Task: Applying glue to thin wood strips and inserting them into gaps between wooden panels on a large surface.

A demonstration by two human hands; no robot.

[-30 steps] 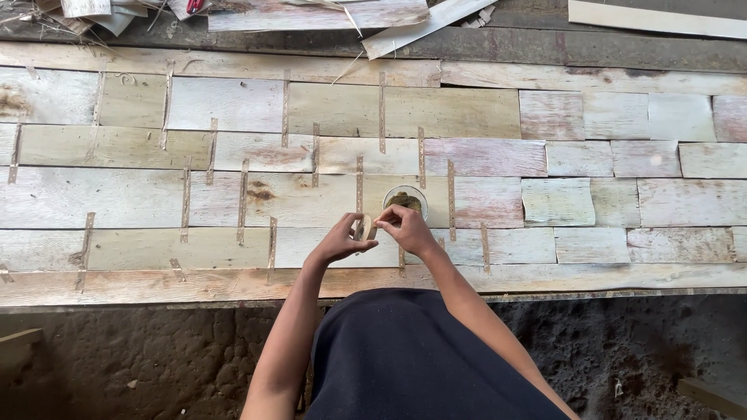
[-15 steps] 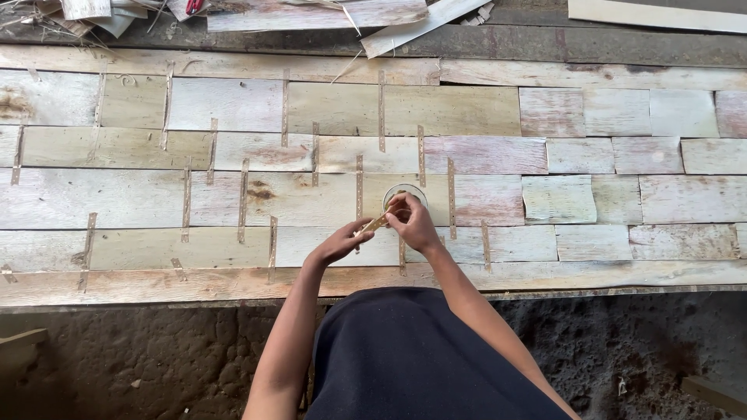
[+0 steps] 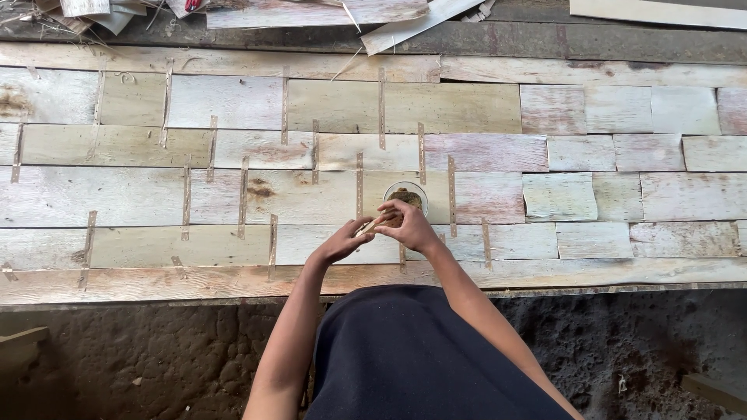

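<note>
My left hand (image 3: 340, 243) and my right hand (image 3: 405, 225) meet over a wide sheet of pale wood veneer pieces (image 3: 233, 194). Between them they hold a thin brown paper strip (image 3: 369, 226), the left hand at its lower end and the right at its upper end. Just beyond my right hand stands a small round glass bowl (image 3: 406, 194) with brownish paste in it. Many of the seams between veneer pieces carry short brown tape strips (image 3: 359, 180), mostly on the left half.
Loose veneer offcuts and scraps (image 3: 311, 12) lie along the far edge. A long pale board (image 3: 661, 14) rests at the top right. Rough dark ground (image 3: 117, 350) runs below the near edge of the sheet. My dark garment fills the bottom centre.
My right hand went to the bowl and came back a little toward the left hand. The strip between the hands has turned from a small curled piece to a stretched length.
</note>
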